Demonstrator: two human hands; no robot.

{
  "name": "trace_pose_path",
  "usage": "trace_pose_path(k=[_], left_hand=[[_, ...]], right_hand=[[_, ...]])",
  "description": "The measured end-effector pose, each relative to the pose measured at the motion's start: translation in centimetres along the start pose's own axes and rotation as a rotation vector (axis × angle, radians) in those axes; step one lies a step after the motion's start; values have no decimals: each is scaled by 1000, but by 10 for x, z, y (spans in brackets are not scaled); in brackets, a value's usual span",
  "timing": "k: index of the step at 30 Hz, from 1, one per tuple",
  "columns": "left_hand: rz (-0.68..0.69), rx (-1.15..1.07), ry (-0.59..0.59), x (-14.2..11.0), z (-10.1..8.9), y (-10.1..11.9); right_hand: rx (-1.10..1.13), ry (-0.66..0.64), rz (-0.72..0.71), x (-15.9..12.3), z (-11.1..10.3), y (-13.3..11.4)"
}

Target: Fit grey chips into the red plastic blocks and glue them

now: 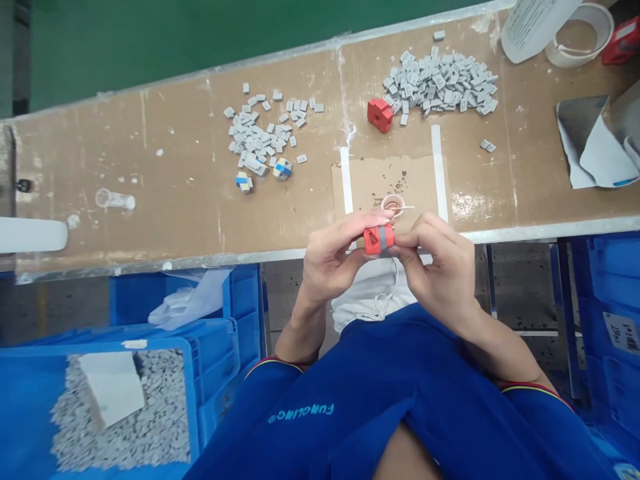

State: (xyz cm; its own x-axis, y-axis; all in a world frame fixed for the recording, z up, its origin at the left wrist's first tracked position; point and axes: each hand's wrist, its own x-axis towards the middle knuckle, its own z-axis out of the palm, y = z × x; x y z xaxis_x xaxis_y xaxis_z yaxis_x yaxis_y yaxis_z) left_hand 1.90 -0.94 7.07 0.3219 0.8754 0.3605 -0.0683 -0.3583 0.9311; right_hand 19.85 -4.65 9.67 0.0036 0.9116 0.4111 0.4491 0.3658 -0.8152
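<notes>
A small red block with a grey band (371,241) is held in front of my body, just over the table's near edge. My left hand (333,257) pinches its left end between thumb and fingers. From the other side my right hand (440,267) grips the right end with its fingertips, which hide part of it. Just beyond the block stands a small cup (393,204) with a thin white stick in it, on a taped cardboard sheet (365,180). A second red block (380,115) lies farther back, beside a heap of small grey pieces (443,83).
Another group of grey pieces (255,133) lies left of centre, with two blue-banded blocks (283,169) near it. A white bottle (535,27) and a tape roll (603,33) stand at the back right. Below left, a blue crate (193,393) holds many grey pieces.
</notes>
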Motion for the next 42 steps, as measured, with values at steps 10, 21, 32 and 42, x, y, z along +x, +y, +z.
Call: trace_pose_path(k=[10, 21, 32, 42], left_hand=[[-25, -35, 46, -7, -7, -1], [8, 49, -31, -8, -15, -1], [49, 97, -26, -10, -16, 1], [54, 102, -24, -10, -18, 0]], right_hand=[[24, -44, -149, 3, 6, 1], [82, -34, -142, 1, 9, 8], [15, -8, -169, -2, 12, 1], [126, -26, -126, 0, 15, 3]])
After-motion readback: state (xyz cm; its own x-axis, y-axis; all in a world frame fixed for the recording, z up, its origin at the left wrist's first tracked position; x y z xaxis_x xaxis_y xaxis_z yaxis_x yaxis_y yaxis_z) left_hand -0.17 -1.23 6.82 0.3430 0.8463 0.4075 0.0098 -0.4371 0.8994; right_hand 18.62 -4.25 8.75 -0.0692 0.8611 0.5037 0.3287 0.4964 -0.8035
